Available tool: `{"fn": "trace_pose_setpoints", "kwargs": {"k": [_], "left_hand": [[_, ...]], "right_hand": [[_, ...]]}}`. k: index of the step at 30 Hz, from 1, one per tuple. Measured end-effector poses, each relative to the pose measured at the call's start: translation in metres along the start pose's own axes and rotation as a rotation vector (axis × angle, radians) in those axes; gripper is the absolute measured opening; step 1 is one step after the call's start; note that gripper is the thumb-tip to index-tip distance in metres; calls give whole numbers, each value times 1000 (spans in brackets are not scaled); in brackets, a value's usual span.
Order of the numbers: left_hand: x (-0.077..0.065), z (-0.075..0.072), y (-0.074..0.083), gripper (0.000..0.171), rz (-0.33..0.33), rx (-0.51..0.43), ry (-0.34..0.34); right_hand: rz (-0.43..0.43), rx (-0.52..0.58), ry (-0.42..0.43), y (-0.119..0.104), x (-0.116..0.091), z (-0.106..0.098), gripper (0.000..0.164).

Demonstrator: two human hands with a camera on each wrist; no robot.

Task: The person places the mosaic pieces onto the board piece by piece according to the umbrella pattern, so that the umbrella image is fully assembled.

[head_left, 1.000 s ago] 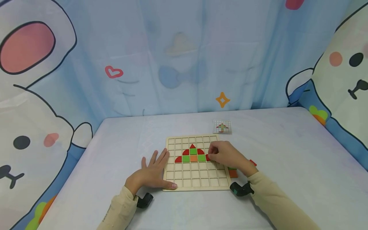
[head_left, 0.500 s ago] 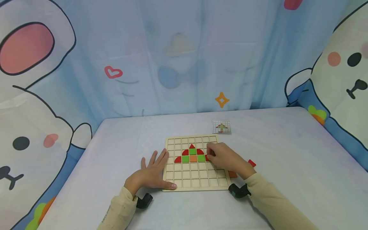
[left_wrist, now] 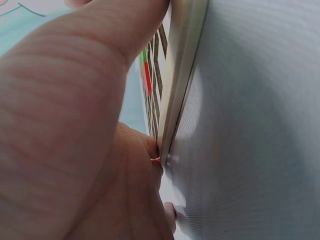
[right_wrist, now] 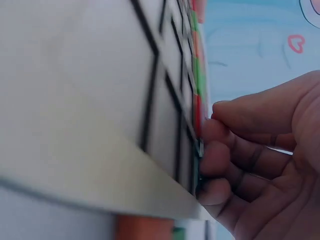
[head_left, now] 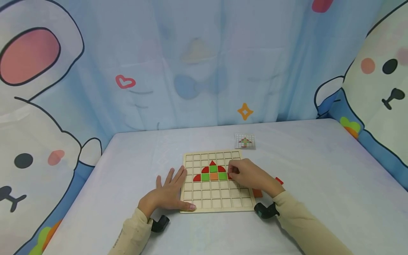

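One white cloth-covered table bears the board, pale wood ruled into squares; a blue printed curtain hangs behind it. The left hand spreads against its left edge; the right hand pinches a red piece on its right half, covering slightly more of that piece than a second ago.
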State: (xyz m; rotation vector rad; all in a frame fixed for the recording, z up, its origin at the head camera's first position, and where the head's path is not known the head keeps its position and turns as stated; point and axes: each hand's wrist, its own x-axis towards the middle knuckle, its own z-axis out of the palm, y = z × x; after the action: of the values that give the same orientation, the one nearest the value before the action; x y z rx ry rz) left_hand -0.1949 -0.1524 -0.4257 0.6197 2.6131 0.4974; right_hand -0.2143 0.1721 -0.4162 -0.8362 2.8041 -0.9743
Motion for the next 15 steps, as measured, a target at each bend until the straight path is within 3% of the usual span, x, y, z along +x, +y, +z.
{"fn": "trace_pose_setpoints", "kwargs": {"k": [8, 15], "left_hand": [[-2, 0, -2, 131, 10, -14, -8], [1, 0, -1, 131, 0, 11, -10]], "right_hand": [[51, 33, -4, 0, -7, -24, 7], [110, -9, 27, 3, -20, -55, 6]]}}
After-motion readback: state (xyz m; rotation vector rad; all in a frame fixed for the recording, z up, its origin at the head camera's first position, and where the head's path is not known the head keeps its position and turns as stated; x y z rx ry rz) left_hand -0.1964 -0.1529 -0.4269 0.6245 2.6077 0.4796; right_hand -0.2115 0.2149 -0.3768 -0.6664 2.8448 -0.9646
